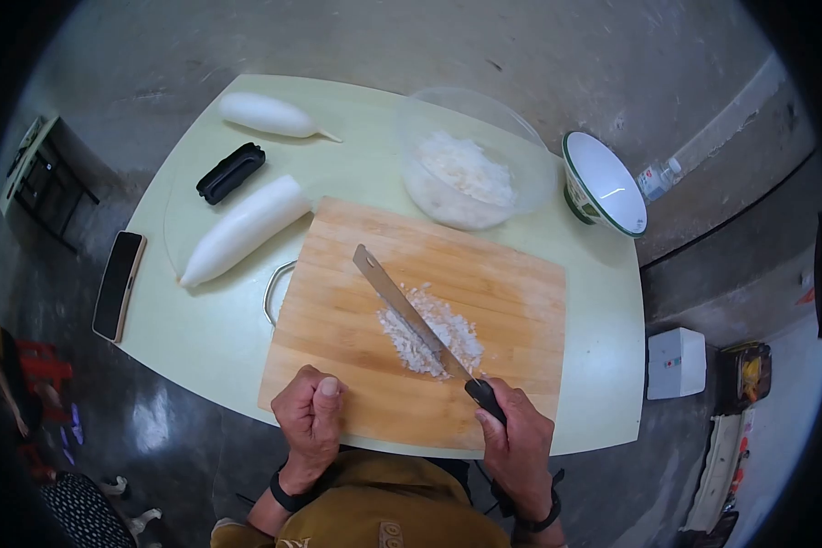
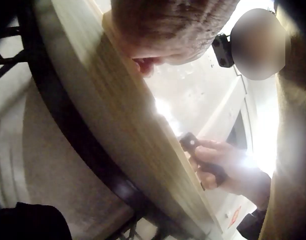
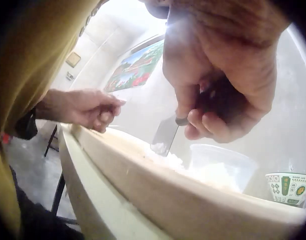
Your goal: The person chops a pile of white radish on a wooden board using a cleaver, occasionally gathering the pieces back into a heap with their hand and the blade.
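My right hand (image 1: pixel 519 434) grips the black handle (image 1: pixel 486 400) of a kitchen knife (image 1: pixel 402 306). Its long blade slants up and left over a heap of finely chopped white radish (image 1: pixel 452 329) on the wooden cutting board (image 1: pixel 338 283). In the right wrist view, the fingers wrap around the handle and the blade (image 3: pixel 164 135) points down at the white bits. My left hand (image 1: pixel 310 416) is at the board's near left edge, fingers curled in and thumb on top, with nothing visible in it.
Beyond the board stands a clear plastic bowl (image 1: pixel 530 187) of shredded white radish. A green-rimmed bowl (image 1: pixel 603 183) leans at the right. Two white radishes (image 1: pixel 247 228), a black case-like object (image 1: pixel 231 173) and a phone (image 1: pixel 119 285) lie on the left. A metal handle (image 1: pixel 269 297) shows beside the board.
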Tool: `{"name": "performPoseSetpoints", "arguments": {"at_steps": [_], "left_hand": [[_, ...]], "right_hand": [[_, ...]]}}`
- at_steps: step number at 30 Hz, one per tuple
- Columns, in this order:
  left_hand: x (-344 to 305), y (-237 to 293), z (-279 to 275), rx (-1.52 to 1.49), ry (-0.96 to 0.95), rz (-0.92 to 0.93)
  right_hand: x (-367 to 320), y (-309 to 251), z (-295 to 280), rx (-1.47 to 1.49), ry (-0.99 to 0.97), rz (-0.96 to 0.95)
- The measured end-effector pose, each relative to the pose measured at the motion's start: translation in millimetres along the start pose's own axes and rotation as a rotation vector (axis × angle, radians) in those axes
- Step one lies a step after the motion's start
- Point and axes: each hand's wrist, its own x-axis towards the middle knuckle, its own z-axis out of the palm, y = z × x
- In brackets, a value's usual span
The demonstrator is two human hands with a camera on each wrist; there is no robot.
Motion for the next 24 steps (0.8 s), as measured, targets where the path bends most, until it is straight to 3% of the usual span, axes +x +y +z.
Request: {"name": "performPoseSetpoints", "arguments": {"at_steps": [24], "left_hand": [[14.7,5.2,6.0,-0.12,0.037,-0.119]], "right_hand": [[5.5,7.6,-0.9,0.004,0.114,0.033]]}}
